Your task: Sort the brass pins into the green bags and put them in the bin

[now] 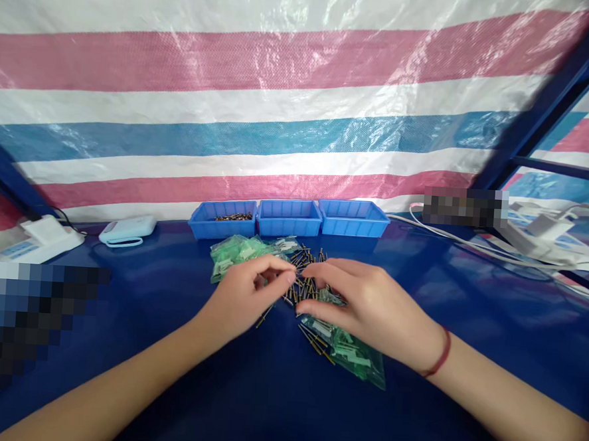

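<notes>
My left hand is closed in a pinch, thumb and forefinger tips together over the pile. Whatever lies between those tips is too small to make out. Close beside it, my right hand has its thumb and fingers apart, with nothing visible held. Beneath both hands is a loose pile of long thin metal fasteners, dark and brass-coloured; screws or rivets, I cannot tell. Several more fasteners lie nearer me. A green-tinted plastic bag sits partly under my right hand, and another green bag lies behind my left.
Behind the pile, three blue bins stand in a row: a left bin with small brownish metal parts, a middle bin and a right bin. A pale blue device and power strips with cables flank the dark blue table.
</notes>
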Available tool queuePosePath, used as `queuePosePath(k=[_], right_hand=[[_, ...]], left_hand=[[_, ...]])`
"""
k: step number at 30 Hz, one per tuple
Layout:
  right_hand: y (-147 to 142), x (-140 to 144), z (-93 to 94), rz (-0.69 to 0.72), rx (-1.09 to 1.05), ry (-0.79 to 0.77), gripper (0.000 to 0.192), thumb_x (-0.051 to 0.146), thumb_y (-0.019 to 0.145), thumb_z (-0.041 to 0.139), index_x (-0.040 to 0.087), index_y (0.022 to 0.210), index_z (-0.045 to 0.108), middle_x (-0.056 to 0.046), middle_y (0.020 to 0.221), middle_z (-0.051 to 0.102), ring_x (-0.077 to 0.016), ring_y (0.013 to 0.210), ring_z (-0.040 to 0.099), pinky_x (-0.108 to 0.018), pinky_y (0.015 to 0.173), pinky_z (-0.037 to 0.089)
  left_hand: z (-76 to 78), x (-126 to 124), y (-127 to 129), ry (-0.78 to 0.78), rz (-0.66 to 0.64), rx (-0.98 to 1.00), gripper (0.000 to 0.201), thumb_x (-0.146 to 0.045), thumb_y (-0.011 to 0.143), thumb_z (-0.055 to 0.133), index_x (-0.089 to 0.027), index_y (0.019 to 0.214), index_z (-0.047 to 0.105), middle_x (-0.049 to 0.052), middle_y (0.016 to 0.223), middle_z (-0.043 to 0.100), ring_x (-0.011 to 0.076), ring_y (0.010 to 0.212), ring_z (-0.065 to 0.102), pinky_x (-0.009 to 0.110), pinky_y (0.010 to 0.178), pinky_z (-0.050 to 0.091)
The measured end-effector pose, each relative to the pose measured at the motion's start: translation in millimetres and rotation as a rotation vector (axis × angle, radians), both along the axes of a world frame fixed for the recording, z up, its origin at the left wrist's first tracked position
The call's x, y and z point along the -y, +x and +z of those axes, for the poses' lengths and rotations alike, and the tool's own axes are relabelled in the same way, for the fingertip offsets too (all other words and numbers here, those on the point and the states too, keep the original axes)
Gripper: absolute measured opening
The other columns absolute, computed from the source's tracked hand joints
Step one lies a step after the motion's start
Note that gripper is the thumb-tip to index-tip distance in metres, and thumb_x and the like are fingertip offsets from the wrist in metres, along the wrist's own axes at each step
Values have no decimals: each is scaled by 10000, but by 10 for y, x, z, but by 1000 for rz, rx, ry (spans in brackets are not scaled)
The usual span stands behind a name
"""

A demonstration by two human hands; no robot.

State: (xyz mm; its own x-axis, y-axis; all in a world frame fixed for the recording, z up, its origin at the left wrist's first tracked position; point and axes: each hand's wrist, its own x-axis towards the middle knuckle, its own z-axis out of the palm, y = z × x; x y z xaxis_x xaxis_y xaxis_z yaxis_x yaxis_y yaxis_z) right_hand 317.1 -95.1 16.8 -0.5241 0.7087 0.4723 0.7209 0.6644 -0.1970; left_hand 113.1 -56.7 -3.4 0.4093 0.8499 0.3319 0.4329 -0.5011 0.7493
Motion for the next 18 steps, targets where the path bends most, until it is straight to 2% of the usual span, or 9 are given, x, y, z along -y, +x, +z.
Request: queuePosePath(k=[2,5,7,9,11,14,16,18], right_hand=[[108,-34,94,-81,21,3,358,498,898,512,184,998,652,-66,802,684,-183,694,632,-286,608,454],[301,-117,198,-205,30,-8,300,435,912,494,192,918,669,-50,745,683,-168,632,614,-287,576,422],[446,-186,219,-252,70,-56,246,384,893,514,202,874,678,-41,730,688,-168,617,607,-292,569,410],[592,-254,205,-247,128,-159,187,311,863,537,209,809,685,-31,722,694,-168,614,607,-294,573,413],[722,-308,171,-201,178,-287,163,232,831,544,214,762,690,-20,717,700,-163,609,609,-288,571,420],[834,-344,129,-142,211,-428,167,162,792,549,221,769,704,-11,707,700,-156,598,613,-274,554,426],[832,-331,124,-131,207,-489,137,192,791,571,219,768,703,-12,710,697,-160,611,619,-271,555,431],[767,-287,133,-116,177,-535,132,327,790,624,213,790,690,-21,736,689,-173,641,621,-274,565,439]], left_hand=[[92,-203,-79,141,138,-27,209,-382,864,573,-228,936,695,11,817,705,152,665,608,269,607,476],[253,-608,-228,399,358,-146,257,-400,878,535,-211,978,677,26,813,702,174,691,615,301,674,485],[314,-846,-298,516,366,-324,284,-364,902,479,-192,1040,659,56,921,704,206,802,633,337,762,489],[314,-972,-315,555,337,-389,292,-348,873,522,-179,1070,657,93,1080,671,265,1007,595,401,899,446],[262,-946,-272,567,290,-422,306,-338,863,545,-185,1107,648,97,1147,644,284,1097,549,436,963,406],[155,-670,-139,562,129,-493,285,-342,908,496,-217,1122,638,69,1151,643,253,1087,549,437,970,407],[94,-418,-43,532,-27,-531,300,-371,928,474,-224,1139,629,64,1176,640,237,1113,543,426,981,407],[43,-189,31,504,-168,-584,375,-434,925,476,-230,1217,593,73,1276,597,237,1195,507,435,1024,373]])
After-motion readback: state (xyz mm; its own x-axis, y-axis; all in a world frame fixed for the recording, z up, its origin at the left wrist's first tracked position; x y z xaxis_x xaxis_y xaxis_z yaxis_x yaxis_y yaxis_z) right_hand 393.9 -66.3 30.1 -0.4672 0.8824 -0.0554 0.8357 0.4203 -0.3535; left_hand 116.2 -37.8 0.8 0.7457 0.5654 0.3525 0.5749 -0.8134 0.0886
